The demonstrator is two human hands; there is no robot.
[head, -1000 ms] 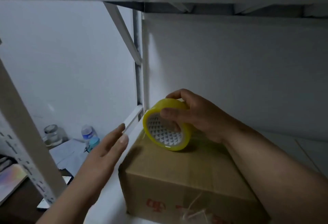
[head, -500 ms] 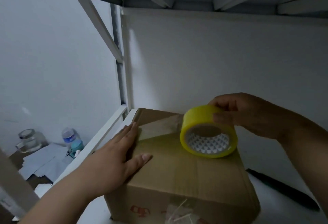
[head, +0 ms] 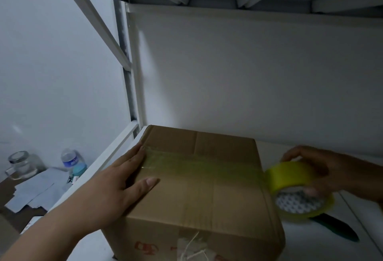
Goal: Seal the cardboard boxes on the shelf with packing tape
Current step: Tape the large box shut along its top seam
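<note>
The left hand (head: 116,186), which a moment ago was only arriving, now presses flat with straight fingers on the left end of the brown cardboard box (head: 199,190) standing on the white metal shelf (head: 306,246). A pale yellowish strip of tape (head: 199,166) has been drawn across its closed lid, so this seam seems nearly sealed. Past the box's right edge, the right hand (head: 323,169) grips the yellow roll of packing tape (head: 298,190), the strip apparently uncut.
</note>
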